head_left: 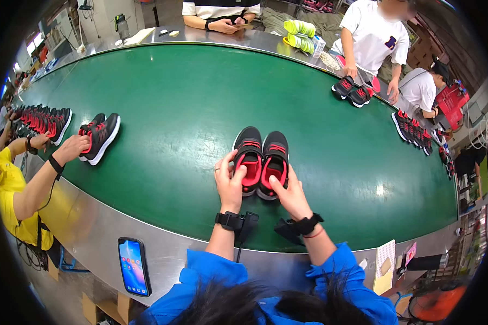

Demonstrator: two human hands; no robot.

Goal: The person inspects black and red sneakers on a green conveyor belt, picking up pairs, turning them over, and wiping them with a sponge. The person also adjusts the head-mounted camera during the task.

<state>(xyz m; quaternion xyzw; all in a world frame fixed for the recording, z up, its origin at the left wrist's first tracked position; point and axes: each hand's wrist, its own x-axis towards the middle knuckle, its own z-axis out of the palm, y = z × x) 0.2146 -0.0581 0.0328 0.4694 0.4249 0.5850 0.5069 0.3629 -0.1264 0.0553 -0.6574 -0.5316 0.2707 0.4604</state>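
Side by side on the green belt, toes pointing away from me, stand two black sneakers with red linings and red laces. My left hand (pixel 230 181) grips the left sneaker (pixel 249 142) at its heel end, thumb inside the collar and fingers along the outer side. Around the collar of the right sneaker (pixel 276 145) closes my right hand (pixel 291 194), its thumb also in the opening. The two shoes touch or nearly touch along their inner sides. Both soles appear to rest on the belt, though my hands partly hide the heels.
The green belt (pixel 173 108) has a metal rim. A phone (pixel 133 265) lies at front left. A co-worker in yellow handles a sneaker pair (pixel 102 138) near a shoe row (pixel 46 122). Across, another person touches sneakers (pixel 352 91); neon-yellow rolls (pixel 300 35) stand nearby. More shoes (pixel 412 131) line the right.
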